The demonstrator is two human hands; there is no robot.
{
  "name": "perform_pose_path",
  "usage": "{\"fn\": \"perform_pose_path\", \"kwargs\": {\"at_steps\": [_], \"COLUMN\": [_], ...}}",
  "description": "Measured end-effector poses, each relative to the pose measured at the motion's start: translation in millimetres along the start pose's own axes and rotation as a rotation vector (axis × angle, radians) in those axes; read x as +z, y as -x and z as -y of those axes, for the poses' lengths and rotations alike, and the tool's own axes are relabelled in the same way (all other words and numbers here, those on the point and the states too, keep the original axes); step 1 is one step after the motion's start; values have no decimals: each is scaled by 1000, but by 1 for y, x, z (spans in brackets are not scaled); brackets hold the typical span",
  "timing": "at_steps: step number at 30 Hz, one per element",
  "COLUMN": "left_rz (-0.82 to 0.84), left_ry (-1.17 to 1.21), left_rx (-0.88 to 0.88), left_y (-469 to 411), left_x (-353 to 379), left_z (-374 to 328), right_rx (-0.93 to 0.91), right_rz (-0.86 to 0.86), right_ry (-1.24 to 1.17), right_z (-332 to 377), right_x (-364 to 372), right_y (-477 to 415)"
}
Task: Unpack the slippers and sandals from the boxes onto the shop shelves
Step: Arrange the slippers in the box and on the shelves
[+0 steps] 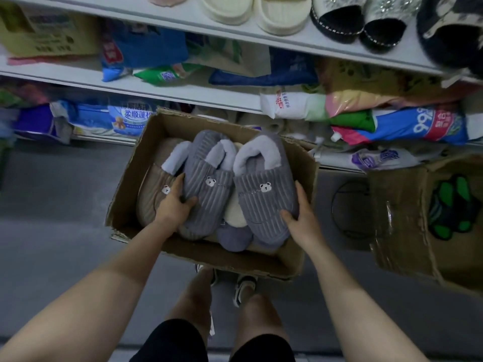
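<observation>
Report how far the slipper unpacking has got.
Looks done: cream knitted slippers and black sequinned slippers sit on the top white shelf. In hand: left hand and right hand grip two grey ribbed bear-patch slippers in the open cardboard box. Left: a beige slipper there, plus green-black footwear in the second box.

Open box [125, 197]: brown corrugated cardboard, matt, with torn, rough edges.
Left grey slipper [206, 186] and right grey slipper [264, 202]: ribbed, corduroy-like cloth, matt; collars of pale fleecy pile.
Tan slipper [150, 197]: same ribbed cloth.
Shelves [183, 94]: white, smooth, slight sheen; material not identifiable.
Packets [418, 125] on the shelves: glossy printed plastic film.
Second box [400, 205]: cardboard, partly covered with wrinkled, shiny clear tape.
Floor [52, 205]: grey, matt.
Cream slippers [282, 14] on the top shelf: finely ribbed cloth.
</observation>
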State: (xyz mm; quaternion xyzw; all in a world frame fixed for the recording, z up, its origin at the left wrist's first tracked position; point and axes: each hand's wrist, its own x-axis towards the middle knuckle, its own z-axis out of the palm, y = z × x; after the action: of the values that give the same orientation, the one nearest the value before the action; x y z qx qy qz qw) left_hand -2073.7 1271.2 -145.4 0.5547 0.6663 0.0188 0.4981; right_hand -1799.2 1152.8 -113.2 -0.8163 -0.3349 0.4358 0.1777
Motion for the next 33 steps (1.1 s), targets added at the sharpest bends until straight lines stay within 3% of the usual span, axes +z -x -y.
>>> {"fn": "perform_pose_path", "kwargs": {"at_steps": [6,15,23,33], "left_rz": [40,-43,-84,-44], "left_ry": [551,875,869,766], "left_rx": [-127,-107,92,389], "left_y": [31,98,146,189], "left_x": [1,18,-2,-71], "left_z": [-20,-76,-131,-190], "right_rx": [28,-40,-206,-430], "right_rz": [93,86,86,-96], "right_ry": [-212,-448,-558,-644], "right_z": [5,13,42,109], "right_x": [-20,-72,-132,-187], "right_y": [0,13,51,110]}}
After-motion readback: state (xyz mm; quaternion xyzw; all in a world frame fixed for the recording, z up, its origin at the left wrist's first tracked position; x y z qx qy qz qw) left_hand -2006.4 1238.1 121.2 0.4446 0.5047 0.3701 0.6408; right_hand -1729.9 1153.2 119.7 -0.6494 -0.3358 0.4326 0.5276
